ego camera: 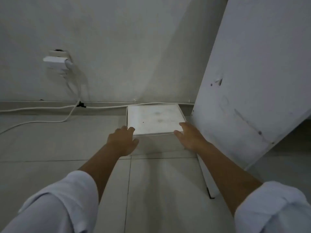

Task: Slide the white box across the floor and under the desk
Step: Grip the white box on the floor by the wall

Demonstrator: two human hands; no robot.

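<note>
A flat white box (pixel 154 119) lies on the tiled floor, its far edge against the skirting of the back wall. My left hand (pixel 122 142) rests at its near left corner, fingertips touching the box's edge. At the near right corner is my right hand (pixel 190 137), fingers spread, with the fingertips against the box's edge. Neither hand grips the box. The desk's white side panel (pixel 252 81) rises just right of the box, leaning across the view.
A wall socket (pixel 58 60) with a white plug sits on the back wall at left. White cables (pixel 50 107) run along the skirting and curve over the floor at left. Grey floor tiles (pixel 58 140) spread in front.
</note>
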